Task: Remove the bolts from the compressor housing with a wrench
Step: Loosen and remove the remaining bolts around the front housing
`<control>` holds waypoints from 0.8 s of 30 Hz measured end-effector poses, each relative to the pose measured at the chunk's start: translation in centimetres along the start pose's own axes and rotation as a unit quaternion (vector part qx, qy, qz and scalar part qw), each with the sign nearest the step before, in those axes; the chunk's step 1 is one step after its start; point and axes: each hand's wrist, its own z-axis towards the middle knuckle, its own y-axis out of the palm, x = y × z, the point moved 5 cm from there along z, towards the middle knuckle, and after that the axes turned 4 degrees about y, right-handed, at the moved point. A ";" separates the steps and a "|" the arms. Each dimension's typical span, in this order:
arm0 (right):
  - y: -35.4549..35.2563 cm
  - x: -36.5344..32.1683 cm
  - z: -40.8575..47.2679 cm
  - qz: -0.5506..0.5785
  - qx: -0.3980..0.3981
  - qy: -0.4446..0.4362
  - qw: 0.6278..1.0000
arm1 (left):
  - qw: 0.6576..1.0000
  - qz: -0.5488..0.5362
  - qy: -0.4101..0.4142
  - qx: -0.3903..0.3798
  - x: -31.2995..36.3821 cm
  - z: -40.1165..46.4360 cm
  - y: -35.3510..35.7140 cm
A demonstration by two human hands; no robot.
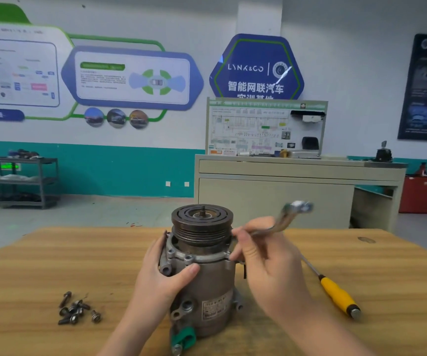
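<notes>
We steady the grey cast-metal compressor housing [208, 286] at frame centre on the wooden worktop [387, 265] — left hand [163, 276] curled round it, right hand [266, 263] gripping the bent steel wrench [281, 222]. It stands upright, pulley up. The wrench could slip off a bolt — loose bolts [77, 309] lie lower left.

We're at a wooden table [53, 258] on a grey floor [84, 214]. Wall [156, 16] is white above, teal band [120, 170] below, with blue-green info panels [132, 78] and a hexagonal sign [256, 68]. Beige cabinet [274, 199] carries a wiring-diagram board [264, 127]. Dark shelf cart [24, 181] far left, red cabinet [416, 196] right.
</notes>
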 end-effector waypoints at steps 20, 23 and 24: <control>2.8 10.0 1.4 0.402 0.042 0.595 0.695 | 0.998 -0.035 0.015 0.057 0.2 -1.3 0.9; 1.9 10.0 2.3 0.505 0.055 0.564 0.651 | 0.996 -0.040 0.017 0.072 -0.1 -1.2 1.1; 1.3 9.9 2.5 0.525 0.074 0.542 0.652 | 0.996 -0.042 0.014 0.076 -0.2 -1.2 1.2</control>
